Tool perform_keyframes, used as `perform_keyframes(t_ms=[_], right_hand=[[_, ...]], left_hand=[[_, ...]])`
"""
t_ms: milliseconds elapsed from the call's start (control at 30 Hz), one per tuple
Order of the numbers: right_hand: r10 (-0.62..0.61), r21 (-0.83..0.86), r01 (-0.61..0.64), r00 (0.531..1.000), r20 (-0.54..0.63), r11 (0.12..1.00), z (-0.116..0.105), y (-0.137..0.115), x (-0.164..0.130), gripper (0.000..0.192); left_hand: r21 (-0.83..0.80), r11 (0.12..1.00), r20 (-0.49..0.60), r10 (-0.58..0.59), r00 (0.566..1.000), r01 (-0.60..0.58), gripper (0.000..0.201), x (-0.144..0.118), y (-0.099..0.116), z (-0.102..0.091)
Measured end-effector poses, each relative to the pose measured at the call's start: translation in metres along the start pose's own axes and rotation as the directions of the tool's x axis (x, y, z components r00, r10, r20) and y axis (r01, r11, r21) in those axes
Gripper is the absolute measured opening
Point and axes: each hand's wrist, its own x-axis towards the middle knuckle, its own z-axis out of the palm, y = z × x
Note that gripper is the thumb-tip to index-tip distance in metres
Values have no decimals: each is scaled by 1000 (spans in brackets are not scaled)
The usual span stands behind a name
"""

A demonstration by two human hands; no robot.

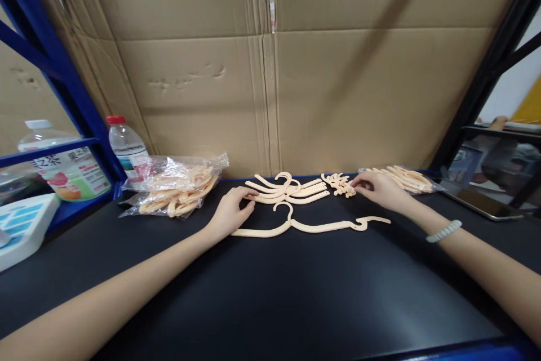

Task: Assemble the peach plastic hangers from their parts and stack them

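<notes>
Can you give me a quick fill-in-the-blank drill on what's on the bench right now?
1. The left hand rests on one end of a single cream ____ lying flat on the black table.
2. The right hand touches a small pile of clips and wears a ____ on its wrist.
3. The bottle beside the bag has a ____ cap.

Missing words: hanger; bracelet; red

Single head-worn view
Looks forward and down from close over the tabletop [270,293], facing the far cardboard wall [270,68].
</notes>
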Motion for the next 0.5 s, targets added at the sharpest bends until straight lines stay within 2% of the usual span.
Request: perform_keyframes(t_ms=[267, 500], right_hand=[[-158, -29, 157, 987, -23, 987, 10, 2, 0, 23], [-205, -42, 205, 979, -7, 978, 21, 15, 1, 25]], left_hand=[[-4, 999, 19, -37, 999, 37, 20, 0, -2, 1], [-6, 998, 41, -63, 997, 63, 20, 1, -4, 3]])
